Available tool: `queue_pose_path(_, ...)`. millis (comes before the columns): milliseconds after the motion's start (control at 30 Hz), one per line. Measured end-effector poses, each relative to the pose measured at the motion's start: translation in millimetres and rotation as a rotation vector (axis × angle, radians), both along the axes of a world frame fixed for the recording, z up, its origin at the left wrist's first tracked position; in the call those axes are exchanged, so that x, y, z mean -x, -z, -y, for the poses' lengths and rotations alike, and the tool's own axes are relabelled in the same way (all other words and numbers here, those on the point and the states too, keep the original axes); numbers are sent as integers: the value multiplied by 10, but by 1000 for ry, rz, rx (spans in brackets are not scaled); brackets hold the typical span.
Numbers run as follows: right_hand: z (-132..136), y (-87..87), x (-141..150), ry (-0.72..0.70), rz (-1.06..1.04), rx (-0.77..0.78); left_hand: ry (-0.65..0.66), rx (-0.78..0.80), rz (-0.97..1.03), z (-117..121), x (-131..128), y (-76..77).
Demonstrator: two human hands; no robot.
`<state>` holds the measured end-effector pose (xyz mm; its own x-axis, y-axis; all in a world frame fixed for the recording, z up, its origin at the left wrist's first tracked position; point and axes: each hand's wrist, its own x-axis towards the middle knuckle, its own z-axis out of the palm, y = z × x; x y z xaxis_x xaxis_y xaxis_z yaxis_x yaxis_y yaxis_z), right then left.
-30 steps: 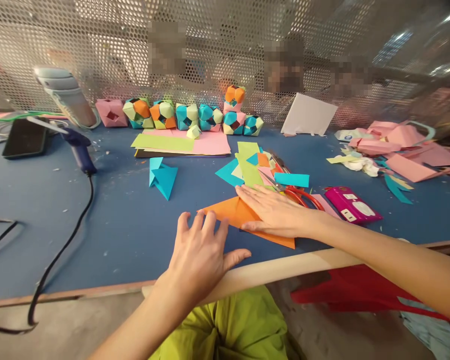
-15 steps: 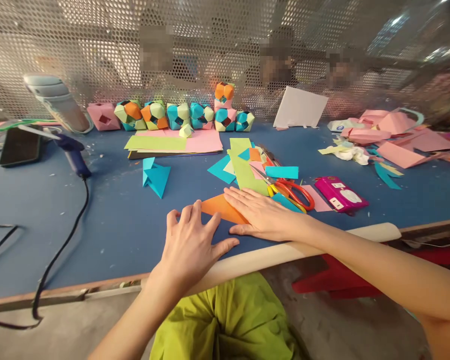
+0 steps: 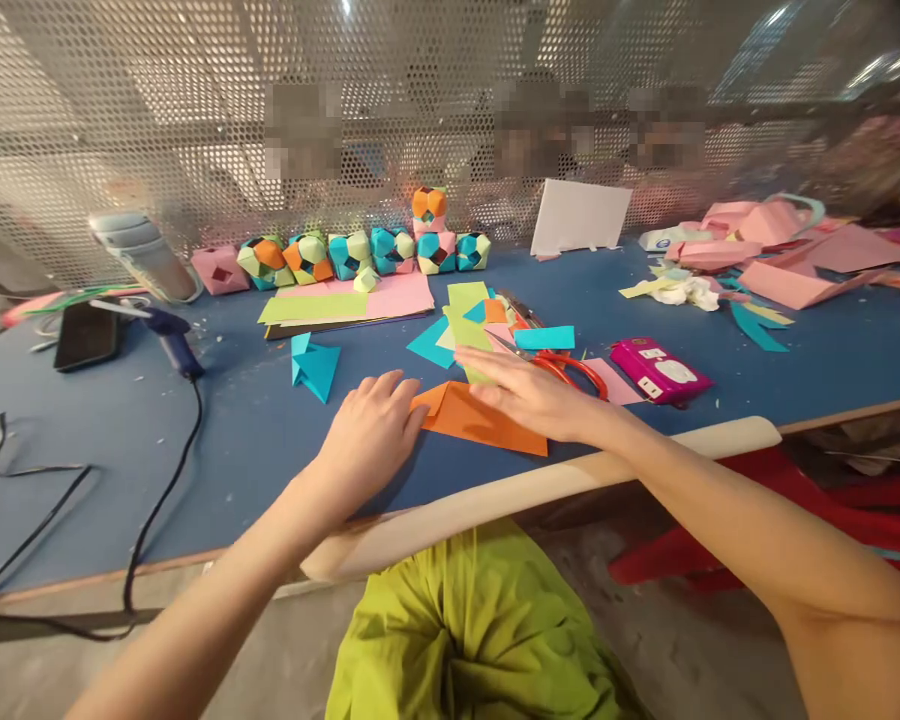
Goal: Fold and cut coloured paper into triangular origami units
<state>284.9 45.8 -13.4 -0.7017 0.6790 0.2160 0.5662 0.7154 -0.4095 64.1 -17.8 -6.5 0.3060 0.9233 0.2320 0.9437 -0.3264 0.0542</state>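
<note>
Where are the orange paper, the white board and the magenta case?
Orange paper [image 3: 501, 428]: head view, its flat lower part.
White board [image 3: 581, 217]: head view, its front face.
Magenta case [image 3: 654, 368]: head view, its top.

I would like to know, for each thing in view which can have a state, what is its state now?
Orange paper: partly folded, flat
Left hand: touching its left end
Right hand: flattened
Blue paper piece: folded
Phone: lying flat, dark
Bottle: lid on
White card: standing
Red-handled scissors: lying down, blade opening unclear
</note>
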Motion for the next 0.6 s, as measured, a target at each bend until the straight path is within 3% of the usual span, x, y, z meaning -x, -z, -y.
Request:
queue_pose_path(133, 49, -71, -337, 281, 70, -197, 107, 208, -61, -249, -115, -41)
queue_pose_path(267, 122, 7, -647, 464, 385, -226, 97, 216, -47, -372, -121, 8)
queue_pose_path(400, 127, 38, -722, 438, 417, -183, -5, 318, 260, -460, -68, 23)
queue_pose_path(600, -60, -102, -650, 487, 493, -10, -117, 502, 752, -393, 11, -26)
